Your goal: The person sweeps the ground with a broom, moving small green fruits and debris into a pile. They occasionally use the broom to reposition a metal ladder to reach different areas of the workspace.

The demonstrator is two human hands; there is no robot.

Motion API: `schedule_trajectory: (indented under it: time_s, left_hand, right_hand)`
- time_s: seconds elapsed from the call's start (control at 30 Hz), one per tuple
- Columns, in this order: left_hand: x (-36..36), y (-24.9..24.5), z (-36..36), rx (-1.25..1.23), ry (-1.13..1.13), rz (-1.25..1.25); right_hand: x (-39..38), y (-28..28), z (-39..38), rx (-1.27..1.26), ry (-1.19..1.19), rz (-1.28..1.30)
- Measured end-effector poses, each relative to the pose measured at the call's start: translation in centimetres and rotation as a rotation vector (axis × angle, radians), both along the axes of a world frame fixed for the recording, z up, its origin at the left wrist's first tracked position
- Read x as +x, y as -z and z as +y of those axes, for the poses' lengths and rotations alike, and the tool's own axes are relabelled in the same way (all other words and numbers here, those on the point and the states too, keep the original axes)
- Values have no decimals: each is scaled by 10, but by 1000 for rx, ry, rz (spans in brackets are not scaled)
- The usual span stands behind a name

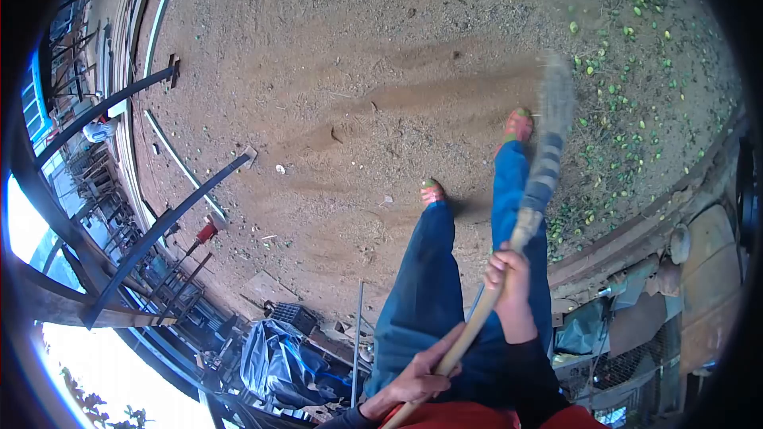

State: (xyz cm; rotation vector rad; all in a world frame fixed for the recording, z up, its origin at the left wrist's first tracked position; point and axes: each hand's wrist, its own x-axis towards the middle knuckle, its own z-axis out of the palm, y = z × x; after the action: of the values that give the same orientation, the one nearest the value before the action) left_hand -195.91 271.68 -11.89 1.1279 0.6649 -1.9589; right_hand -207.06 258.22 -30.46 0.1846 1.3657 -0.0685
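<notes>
A long broom (474, 319) with a pale wooden handle runs up and to the right across my legs. My left hand (429, 373) wraps round the handle near its lower end, close to my waist. Higher up, my right hand (507, 276) grips the same handle. Dark and light bands bind the upper part of the broom, and its bristle head (555, 99) is blurred by motion over the dirt, just right of my right foot (519, 123). My left foot (431, 191) stands further back on the brown dirt ground (318, 95).
Many green and yellow fallen fruits (612, 103) lie on the right side. Dark metal posts (171, 218) and long boards stand at the left. A black crate (290, 319) and a tarp (270, 361) are at lower left. Sheets and wire mesh (636, 349) line the lower right.
</notes>
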Motion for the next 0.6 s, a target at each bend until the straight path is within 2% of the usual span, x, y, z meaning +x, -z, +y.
schedule_trajectory:
  time_s: [0.03,0.1,0.13,0.2,0.23,0.27,0.3,0.4,0.47,0.53,0.6]
  left_hand:
    - [-8,5,-26,-88,-33,112]
    - [-26,11,-69,-210,-77,83]
    - [-34,15,-84,-291,-140,30]
    - [-28,13,-100,-312,-143,16]
    - [-8,10,-102,-272,-117,69]
    - [4,9,-102,-197,-83,41]
    - [11,8,-100,-113,-140,-28]
    - [42,14,-91,104,-227,-363]
    - [68,25,-83,263,-209,-541]
    - [88,43,-72,336,-247,-650]
    - [101,63,-92,382,-226,-683]
  right_hand:
    - [-33,-4,-37,-119,90,-48]
    - [-57,-26,-106,-256,156,-16]
    - [-52,-30,-123,-275,149,-24]
    - [-35,-36,-149,-286,131,-7]
    - [-15,-28,-150,-293,49,-41]
    - [15,-21,-146,-220,53,-71]
    - [43,-6,-138,-164,5,-136]
    - [149,30,-98,32,-138,-315]
    - [214,48,-70,115,-239,-450]
    - [257,82,-30,183,-328,-537]
    - [271,103,-26,189,-368,-494]
